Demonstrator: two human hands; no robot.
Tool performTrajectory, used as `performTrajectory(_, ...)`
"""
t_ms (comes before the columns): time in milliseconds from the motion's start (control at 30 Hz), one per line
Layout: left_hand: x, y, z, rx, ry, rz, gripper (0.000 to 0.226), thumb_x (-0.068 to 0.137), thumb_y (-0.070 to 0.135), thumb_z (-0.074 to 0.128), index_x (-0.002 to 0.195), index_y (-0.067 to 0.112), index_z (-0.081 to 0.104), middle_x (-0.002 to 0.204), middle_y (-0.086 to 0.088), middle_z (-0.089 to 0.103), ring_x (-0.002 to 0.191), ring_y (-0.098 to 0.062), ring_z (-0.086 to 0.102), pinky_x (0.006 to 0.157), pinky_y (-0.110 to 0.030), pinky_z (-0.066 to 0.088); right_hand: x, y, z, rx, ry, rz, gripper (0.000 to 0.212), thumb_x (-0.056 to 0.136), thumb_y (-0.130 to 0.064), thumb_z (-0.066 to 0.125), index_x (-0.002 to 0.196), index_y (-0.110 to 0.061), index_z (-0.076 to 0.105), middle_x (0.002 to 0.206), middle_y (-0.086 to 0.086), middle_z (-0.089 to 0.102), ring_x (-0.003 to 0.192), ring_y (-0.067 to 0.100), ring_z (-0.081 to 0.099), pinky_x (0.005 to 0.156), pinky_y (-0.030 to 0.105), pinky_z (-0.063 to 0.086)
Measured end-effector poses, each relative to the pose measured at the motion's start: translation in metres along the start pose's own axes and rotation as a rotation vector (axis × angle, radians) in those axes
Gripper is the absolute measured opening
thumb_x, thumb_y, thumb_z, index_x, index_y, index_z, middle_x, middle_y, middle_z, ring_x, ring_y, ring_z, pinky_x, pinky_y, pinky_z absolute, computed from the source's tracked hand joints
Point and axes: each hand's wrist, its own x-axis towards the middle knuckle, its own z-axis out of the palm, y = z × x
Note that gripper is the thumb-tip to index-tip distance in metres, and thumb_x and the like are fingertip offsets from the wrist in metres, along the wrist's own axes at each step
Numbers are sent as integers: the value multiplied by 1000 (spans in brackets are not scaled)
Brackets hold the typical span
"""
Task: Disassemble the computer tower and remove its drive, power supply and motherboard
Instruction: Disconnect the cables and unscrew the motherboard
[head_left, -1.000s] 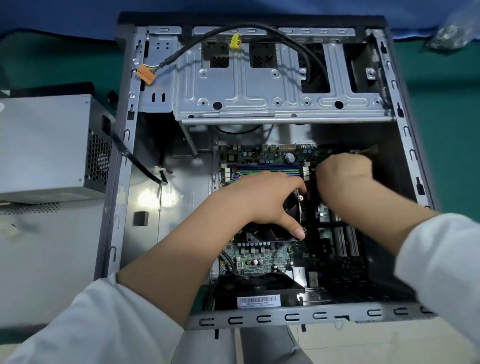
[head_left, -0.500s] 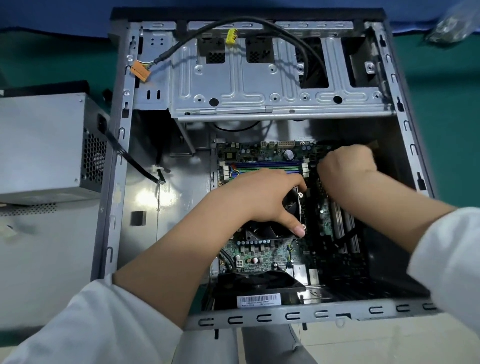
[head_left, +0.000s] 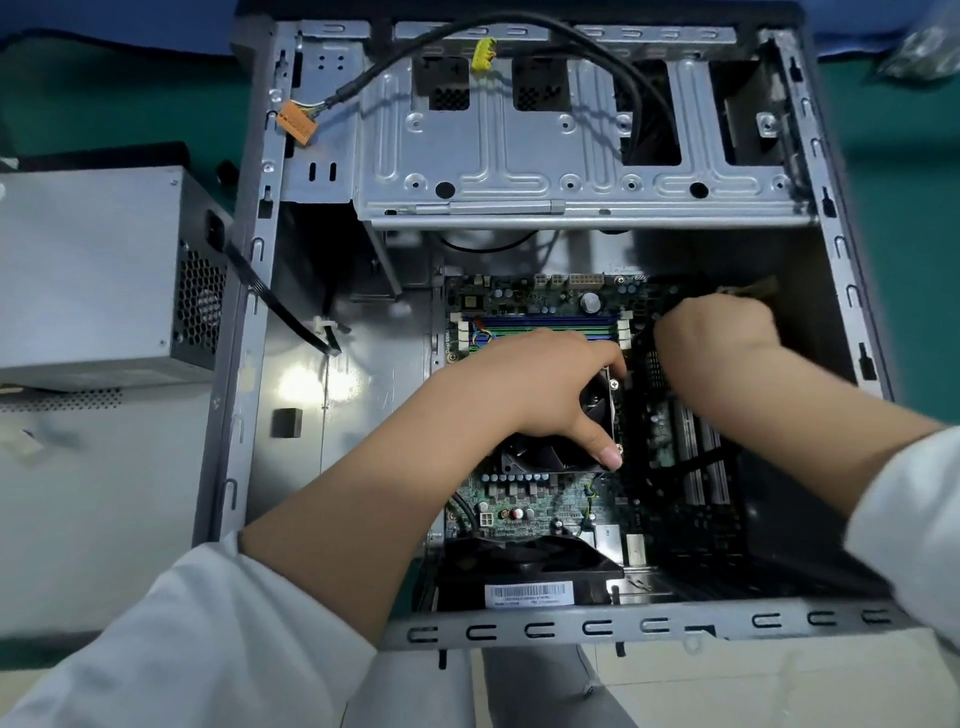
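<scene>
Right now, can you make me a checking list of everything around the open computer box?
Surface: green mat, partly covered.
Job's things: open grey metal computer tower; green motherboard inside; boxy silver power supply already outside, left.
Clutter: crinkly clear plastic bag, top right.
Hands: left hand grips black cooler fan; right hand curled at board's right edge, grip hidden.
Cables: black cable with orange plug and yellow plug, loose.
Surroundings: pale floor below.

You're looking down at a green mat (head_left: 904, 218) covering the work surface. Beyond the mat's far edge runs a band of blue cloth (head_left: 130, 15), and below its near edge shows pale tiled floor (head_left: 727, 686).
</scene>
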Motion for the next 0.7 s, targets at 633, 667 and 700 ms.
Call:
performTrajectory(633, -1, 4, -1, 11, -7, -15, 86, 59, 65, 73, 134, 35, 41, 132, 6, 49, 122, -21, 44, 97, -44, 43, 4, 5, -1, -5, -5, 24, 31, 93, -10, 44, 119, -15, 61, 127, 3, 59, 116, 24, 56, 85, 35, 46)
performTrajectory(667, -1, 4, -2, 17, -6, -16, 87, 59, 65, 73, 134, 34, 40, 133, 6, 49, 122, -21, 44, 97, -44, 43, 4, 0, -2, -26, -23, 24, 31, 93, -10, 44, 119, -14, 61, 126, 3, 60, 114, 24, 57, 83, 36, 47)
performTrajectory(700, -1, 4, -2, 20, -6, -16, 88, 59, 65, 73, 135, 33, 40, 133, 6, 49, 122, -21, 44, 96, -44, 43, 6, -5, -3, -47, -58, 13, 31, 93, -9, 44, 119, -13, 61, 124, 4, 61, 111, 25, 59, 79, 37, 49)
